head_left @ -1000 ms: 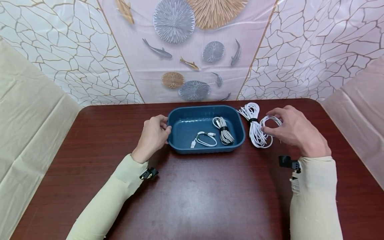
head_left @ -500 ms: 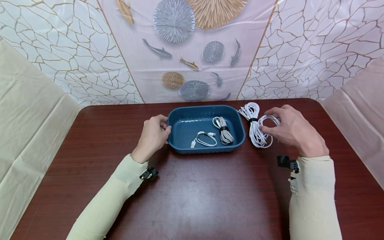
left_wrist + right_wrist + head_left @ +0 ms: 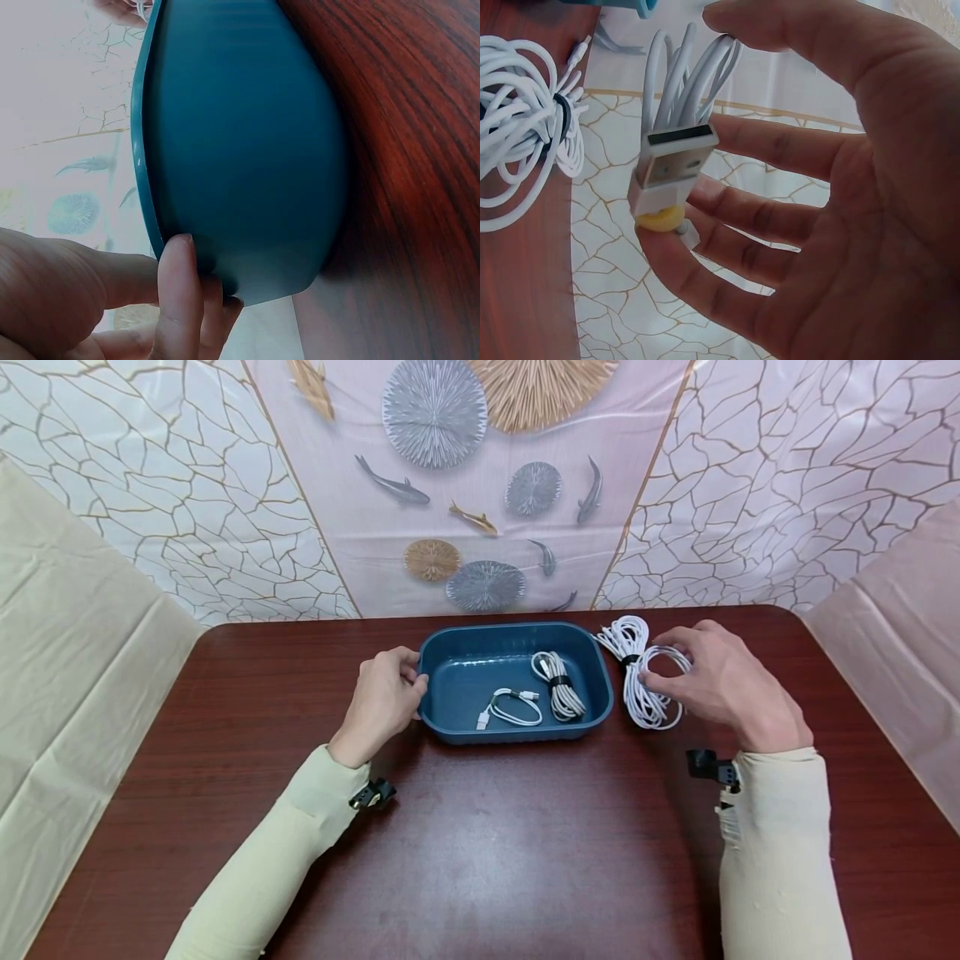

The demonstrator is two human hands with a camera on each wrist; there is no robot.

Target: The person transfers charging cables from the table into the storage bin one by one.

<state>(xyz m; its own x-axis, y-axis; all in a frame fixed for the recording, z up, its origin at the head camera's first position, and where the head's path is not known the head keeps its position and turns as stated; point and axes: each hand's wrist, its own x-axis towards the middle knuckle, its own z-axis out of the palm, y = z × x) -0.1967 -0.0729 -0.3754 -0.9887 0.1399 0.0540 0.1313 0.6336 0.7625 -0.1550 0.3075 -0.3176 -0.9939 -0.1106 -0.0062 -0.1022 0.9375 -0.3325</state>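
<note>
My left hand (image 3: 381, 702) grips the left end of a blue plastic bin (image 3: 517, 737), its fingertips at the rim. In the left wrist view the thumb and fingers pinch the bin's wall. My right hand (image 3: 720, 685) holds a coiled white USB cable (image 3: 676, 161) between thumb and curled fingers, with its metal plug and a yellow band showing in the right wrist view. Inside the bin lie a short white USB cable (image 3: 517, 723) and a thicker cable bundle (image 3: 562, 689) with a black tie.
Right of the bin, a long white cable bundle (image 3: 643, 703) with a black strap lies on the dark red wooden table (image 3: 480, 860). The held coil overlaps it in the head view. Behind the table's back edge hangs a patterned cloth (image 3: 480, 527).
My right hand has moved slightly left with the coiled cable, toward the bin and over the long bundle. My left hand and the bin have stayed put.
</note>
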